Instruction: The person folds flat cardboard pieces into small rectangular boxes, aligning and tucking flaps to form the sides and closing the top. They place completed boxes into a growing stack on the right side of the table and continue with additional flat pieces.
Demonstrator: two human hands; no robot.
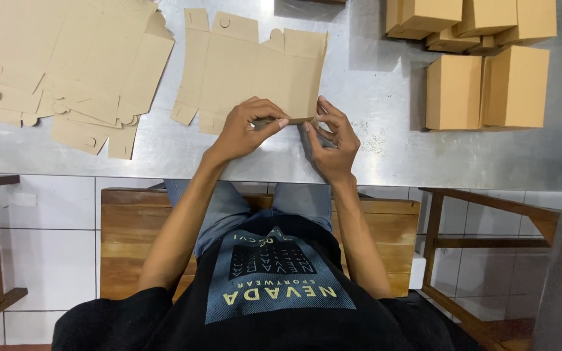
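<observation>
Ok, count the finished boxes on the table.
7 at least: two large folded boxes standing side by side at right, about five more piled behind them; some may be hidden.

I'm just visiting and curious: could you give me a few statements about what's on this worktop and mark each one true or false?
1. Both hands pinch the near edge of a flat cardboard blank. True: left hand, right hand.
2. Folded boxes stand at the far right. True.
3. The pile of flat blanks lies at the right. False: it lies at the left.
4. The worktop is wooden. False: it is shiny metal.
</observation>
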